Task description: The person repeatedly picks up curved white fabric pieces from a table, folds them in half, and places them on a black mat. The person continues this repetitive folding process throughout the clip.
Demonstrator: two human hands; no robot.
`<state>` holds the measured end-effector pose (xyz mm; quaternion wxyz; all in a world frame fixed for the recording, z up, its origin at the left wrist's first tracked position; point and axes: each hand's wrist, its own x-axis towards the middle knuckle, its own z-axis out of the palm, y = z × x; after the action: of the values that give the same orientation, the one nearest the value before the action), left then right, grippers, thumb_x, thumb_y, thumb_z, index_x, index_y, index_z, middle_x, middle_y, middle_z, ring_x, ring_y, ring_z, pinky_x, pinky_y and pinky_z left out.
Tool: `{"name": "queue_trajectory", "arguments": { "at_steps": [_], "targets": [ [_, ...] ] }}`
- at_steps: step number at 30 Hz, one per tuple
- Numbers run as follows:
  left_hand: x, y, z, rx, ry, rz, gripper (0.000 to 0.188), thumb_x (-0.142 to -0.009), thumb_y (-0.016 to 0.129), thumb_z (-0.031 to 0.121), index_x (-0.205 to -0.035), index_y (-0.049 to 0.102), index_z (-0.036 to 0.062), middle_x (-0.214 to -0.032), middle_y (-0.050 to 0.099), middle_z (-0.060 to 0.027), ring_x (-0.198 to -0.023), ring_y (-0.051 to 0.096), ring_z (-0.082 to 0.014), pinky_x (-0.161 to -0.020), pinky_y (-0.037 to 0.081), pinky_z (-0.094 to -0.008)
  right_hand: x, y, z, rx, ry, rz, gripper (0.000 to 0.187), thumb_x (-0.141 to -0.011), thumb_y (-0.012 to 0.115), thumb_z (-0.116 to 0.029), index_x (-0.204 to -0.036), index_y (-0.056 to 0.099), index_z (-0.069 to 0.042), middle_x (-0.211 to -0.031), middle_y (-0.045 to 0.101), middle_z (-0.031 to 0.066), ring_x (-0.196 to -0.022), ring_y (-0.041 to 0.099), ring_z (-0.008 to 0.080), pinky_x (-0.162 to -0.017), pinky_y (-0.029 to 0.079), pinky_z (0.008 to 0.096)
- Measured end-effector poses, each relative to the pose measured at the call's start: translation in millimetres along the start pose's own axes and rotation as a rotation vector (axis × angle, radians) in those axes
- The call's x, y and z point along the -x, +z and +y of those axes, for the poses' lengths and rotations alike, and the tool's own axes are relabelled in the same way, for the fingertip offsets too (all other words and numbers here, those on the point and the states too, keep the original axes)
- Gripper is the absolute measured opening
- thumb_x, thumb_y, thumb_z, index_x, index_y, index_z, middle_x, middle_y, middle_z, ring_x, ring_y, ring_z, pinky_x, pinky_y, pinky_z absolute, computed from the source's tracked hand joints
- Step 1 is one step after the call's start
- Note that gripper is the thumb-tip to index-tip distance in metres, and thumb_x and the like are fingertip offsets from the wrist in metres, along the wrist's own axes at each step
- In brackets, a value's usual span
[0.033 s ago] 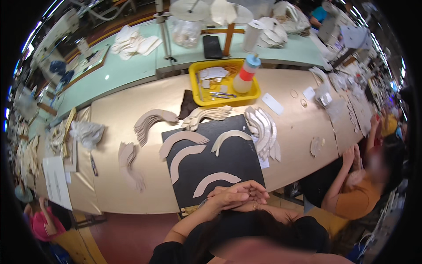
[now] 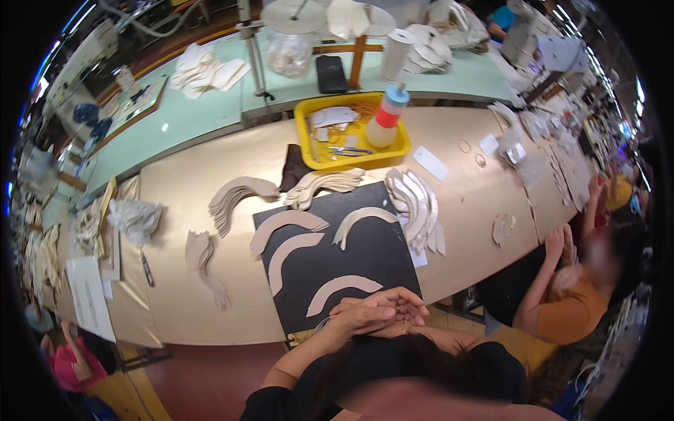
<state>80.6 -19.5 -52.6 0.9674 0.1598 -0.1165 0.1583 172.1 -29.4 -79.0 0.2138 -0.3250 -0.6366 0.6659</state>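
A factory-style workshop: a long, gold-tan covered counter (image 2: pixel 179 182) bears stacked, curved beige pieces (image 2: pixel 232 193) and a yellow plastic tray (image 2: pixel 365 161) of tools; a boxy grey-white machine (image 2: pixel 562 56) and an orange-topped worker (image 2: pixel 572 309) appear rightward.

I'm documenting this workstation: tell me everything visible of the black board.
The black board is flat, rectangular, material unclear. It lies skewed on the golden tabletop, reaching the near edge. Four curved beige pieces rest on it. Pale stacks seem to touch its far and right edges. Folded hands hide part of its near edge.
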Motion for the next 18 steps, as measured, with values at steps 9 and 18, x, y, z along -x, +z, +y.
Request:
{"name": "queue_trajectory", "arguments": {
  "at_steps": [9, 18],
  "targets": [
    [-6.8, 3.1, 10.6, -0.052, -0.072, -0.167, 0.071, -0.091, 0.072, 0.033, -0.144, 0.042, -0.0032, -0.146, 0.046, -0.0222, -0.136, 0.048, -0.0347, -0.117, 0.032, -0.0466, 2.0, 11.1, 23.6, 0.009, -0.117, 0.049, 0.029, -0.092, 0.063, -0.016, -0.111, 0.069, 0.004, -0.099, 0.067, 0.0141, -0.087, 0.067, 0.0227, -0.075, 0.053, 0.0328],
    [-9.9, -0.4, 2.9, -0.04, 0.0, -0.224, 0.067, -0.093, 0.071, 0.033, -0.144, 0.045, -0.0019, -0.146, 0.048, -0.0194, -0.136, 0.048, -0.0278, -0.114, 0.034, -0.0427, 19.2, 19.0, 42.6, 0.044, -0.283, 0.138, 0.034, -0.092, 0.061, -0.021, -0.115, 0.067, 0.004, -0.102, 0.067, 0.0158, -0.09, 0.067, 0.0233, -0.076, 0.053, 0.0334]
  ]
}}
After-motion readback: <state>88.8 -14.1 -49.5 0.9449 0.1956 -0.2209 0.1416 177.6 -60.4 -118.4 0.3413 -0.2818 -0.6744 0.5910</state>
